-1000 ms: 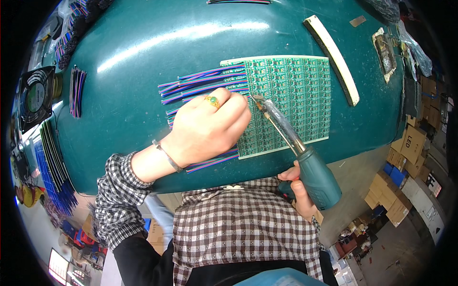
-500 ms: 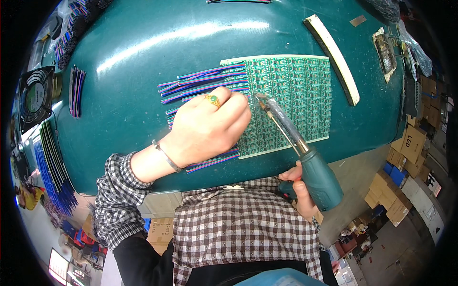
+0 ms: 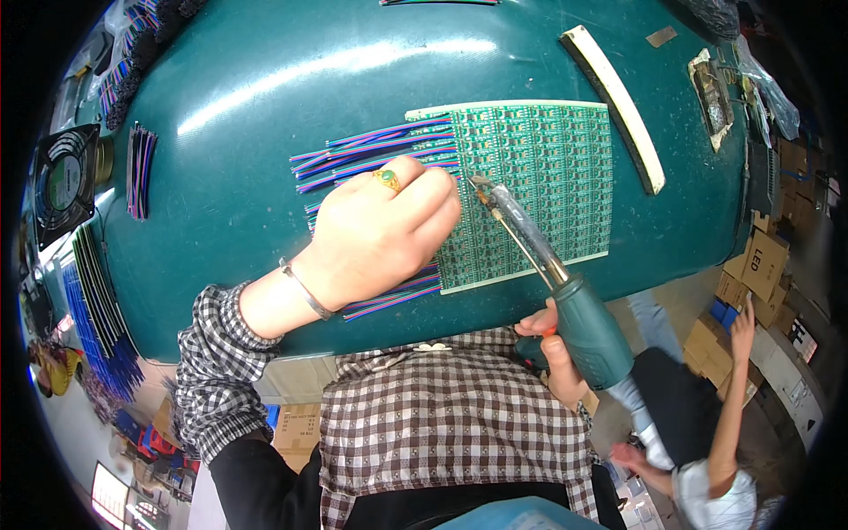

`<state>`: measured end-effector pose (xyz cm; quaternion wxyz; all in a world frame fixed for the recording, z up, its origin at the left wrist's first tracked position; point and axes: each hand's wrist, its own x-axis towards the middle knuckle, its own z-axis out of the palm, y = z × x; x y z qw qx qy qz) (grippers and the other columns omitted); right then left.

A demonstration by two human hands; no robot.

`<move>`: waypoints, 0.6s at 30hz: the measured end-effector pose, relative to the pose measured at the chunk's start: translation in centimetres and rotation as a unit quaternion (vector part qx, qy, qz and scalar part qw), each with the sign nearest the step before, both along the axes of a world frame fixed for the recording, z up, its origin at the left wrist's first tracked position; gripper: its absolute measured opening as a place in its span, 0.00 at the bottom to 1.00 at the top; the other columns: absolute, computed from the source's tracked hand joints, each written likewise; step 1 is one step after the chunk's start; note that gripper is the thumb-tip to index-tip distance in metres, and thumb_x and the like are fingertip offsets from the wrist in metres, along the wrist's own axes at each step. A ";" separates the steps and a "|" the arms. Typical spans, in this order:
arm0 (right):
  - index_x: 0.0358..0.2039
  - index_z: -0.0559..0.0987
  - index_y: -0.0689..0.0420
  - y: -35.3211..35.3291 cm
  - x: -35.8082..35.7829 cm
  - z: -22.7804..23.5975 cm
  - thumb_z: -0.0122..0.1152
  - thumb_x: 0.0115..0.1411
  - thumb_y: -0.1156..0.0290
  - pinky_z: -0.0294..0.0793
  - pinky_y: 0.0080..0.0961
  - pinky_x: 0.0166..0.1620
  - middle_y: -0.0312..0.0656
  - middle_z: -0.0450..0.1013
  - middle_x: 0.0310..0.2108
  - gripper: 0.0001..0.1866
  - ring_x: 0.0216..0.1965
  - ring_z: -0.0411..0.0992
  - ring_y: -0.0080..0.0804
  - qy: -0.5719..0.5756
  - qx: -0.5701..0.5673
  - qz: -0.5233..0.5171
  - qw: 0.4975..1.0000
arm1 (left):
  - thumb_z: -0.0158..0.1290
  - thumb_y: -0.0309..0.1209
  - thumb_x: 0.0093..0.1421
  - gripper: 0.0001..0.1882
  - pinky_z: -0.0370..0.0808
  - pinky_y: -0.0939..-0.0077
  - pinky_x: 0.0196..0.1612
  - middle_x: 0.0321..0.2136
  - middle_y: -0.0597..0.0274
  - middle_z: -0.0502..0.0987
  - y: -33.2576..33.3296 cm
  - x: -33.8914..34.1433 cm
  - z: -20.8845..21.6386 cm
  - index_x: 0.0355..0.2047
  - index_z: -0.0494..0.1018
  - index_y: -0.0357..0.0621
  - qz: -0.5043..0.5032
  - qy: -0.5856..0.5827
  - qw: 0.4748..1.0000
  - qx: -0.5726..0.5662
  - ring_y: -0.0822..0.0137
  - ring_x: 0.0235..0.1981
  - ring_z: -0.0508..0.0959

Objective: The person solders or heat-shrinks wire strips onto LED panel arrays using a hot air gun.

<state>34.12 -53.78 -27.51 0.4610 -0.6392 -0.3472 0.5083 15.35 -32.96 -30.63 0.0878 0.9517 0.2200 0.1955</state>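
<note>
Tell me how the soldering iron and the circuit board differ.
The soldering iron is held in the right hand; the circuit board lies flat on the table. The iron is long and narrow; the board is a broad sheet. Both show green, the iron's darker.

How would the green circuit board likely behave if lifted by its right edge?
The circuit board would probably stay fairly stiff, being a broad flat panel. It may feel light, since it looks thin. Slender wires at its left could droop.
</note>
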 end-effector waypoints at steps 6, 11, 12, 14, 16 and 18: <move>0.56 0.63 0.70 0.5 0.4 0.7 0.54 0.66 0.66 0.78 0.39 0.48 0.43 0.69 0.37 0.25 0.40 0.73 0.34 -0.031 -0.017 0.059 0.998 | 0.58 0.23 0.43 0.15 0.75 0.77 0.28 0.30 0.65 0.74 0.2 -0.2 -0.1 0.34 0.78 0.40 -0.005 -0.022 0.999 -0.034 0.69 0.29 0.76; 0.56 0.62 0.70 0.1 0.2 0.5 0.53 0.66 0.66 0.78 0.39 0.48 0.43 0.68 0.36 0.25 0.40 0.73 0.34 -0.027 -0.027 0.048 0.998 | 0.58 0.23 0.43 0.15 0.75 0.76 0.28 0.31 0.65 0.74 0.3 -0.1 -0.1 0.34 0.78 0.40 -0.010 -0.042 0.998 -0.044 0.68 0.29 0.76; 0.56 0.62 0.70 -0.1 0.2 0.3 0.54 0.66 0.66 0.78 0.39 0.48 0.43 0.68 0.36 0.26 0.40 0.73 0.34 -0.026 -0.027 0.044 0.998 | 0.58 0.23 0.43 0.15 0.75 0.76 0.28 0.31 0.65 0.74 0.3 -0.1 -0.1 0.34 0.78 0.40 -0.010 -0.042 0.998 -0.044 0.68 0.29 0.76; 0.56 0.62 0.70 -0.1 0.3 0.3 0.54 0.66 0.65 0.78 0.39 0.48 0.42 0.68 0.36 0.26 0.40 0.72 0.34 -0.023 -0.028 0.041 0.998 | 0.59 0.23 0.42 0.15 0.75 0.76 0.29 0.31 0.65 0.75 0.4 -0.2 -0.2 0.34 0.78 0.40 -0.010 -0.041 0.998 -0.049 0.68 0.30 0.76; 0.57 0.61 0.69 -0.1 0.4 0.4 0.54 0.66 0.64 0.78 0.39 0.48 0.42 0.68 0.36 0.27 0.41 0.72 0.34 -0.018 -0.039 0.047 0.998 | 0.59 0.23 0.42 0.15 0.75 0.76 0.29 0.31 0.65 0.75 0.3 -0.2 -0.2 0.35 0.78 0.40 -0.010 -0.042 0.998 -0.048 0.68 0.30 0.76; 0.57 0.61 0.69 0.0 0.5 0.4 0.55 0.66 0.65 0.78 0.39 0.49 0.42 0.68 0.37 0.27 0.41 0.72 0.34 -0.019 -0.038 0.051 0.998 | 0.59 0.23 0.42 0.15 0.75 0.76 0.29 0.31 0.65 0.75 0.4 -0.2 -0.3 0.35 0.78 0.40 -0.010 -0.043 0.998 -0.047 0.68 0.30 0.76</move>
